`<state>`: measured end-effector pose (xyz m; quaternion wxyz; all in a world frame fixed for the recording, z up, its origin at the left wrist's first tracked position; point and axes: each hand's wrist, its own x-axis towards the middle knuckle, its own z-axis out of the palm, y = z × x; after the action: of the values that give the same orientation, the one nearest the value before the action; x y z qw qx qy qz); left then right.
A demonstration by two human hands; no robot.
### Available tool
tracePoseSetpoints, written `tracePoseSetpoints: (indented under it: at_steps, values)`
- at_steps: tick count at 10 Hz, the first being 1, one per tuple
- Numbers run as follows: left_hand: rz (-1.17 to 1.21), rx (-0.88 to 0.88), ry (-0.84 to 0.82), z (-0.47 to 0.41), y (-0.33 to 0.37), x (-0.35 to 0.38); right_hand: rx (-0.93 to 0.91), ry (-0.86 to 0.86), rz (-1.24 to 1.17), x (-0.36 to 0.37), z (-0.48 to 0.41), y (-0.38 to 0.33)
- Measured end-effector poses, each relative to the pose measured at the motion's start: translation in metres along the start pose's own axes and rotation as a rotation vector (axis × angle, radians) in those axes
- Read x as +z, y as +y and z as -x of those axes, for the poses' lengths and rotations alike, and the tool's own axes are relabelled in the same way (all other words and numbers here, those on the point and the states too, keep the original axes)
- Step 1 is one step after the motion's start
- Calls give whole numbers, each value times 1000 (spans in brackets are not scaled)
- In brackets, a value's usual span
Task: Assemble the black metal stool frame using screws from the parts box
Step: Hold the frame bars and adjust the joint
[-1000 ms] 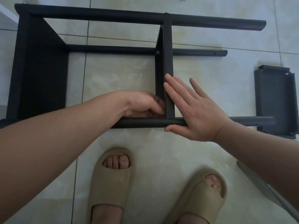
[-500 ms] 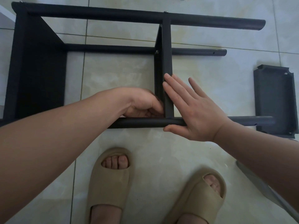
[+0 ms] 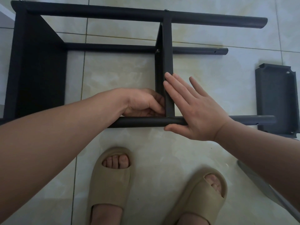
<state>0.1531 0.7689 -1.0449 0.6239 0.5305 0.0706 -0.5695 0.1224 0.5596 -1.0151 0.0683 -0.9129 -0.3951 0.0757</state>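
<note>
The pale glossy tiled floor (image 3: 129,75) carries a black metal stool frame (image 3: 168,46) lying on its side, a dark grey flanged metal plate (image 3: 274,98) at its leg ends, and beige rubber slides (image 3: 112,184) nearer.

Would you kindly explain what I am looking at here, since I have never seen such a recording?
There is no machine: a camera on a person's head looks down at their two bare hands. A black stool frame lies on the tiled floor. The right hand lies flat against the brace and the near tube. The left hand curls its fingers at their joint; what it holds, if anything, is hidden. A loose panel lies to the right. Slippers show below.
</note>
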Motion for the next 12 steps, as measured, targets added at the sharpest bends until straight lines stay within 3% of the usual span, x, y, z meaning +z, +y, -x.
tracePoseSetpoints:
  at_steps: [3, 10, 12]
  values:
    - [-44, -67, -19, 2, -2, 1, 1, -1, 0, 0, 0, 0]
    - [-29, 82, -9, 3, -3, 3, 8, -16, -3, -1, 1, -1]
    - [-36, 4, -10, 0, -4, 2, 8, -9, -4, 0, 0, 0]
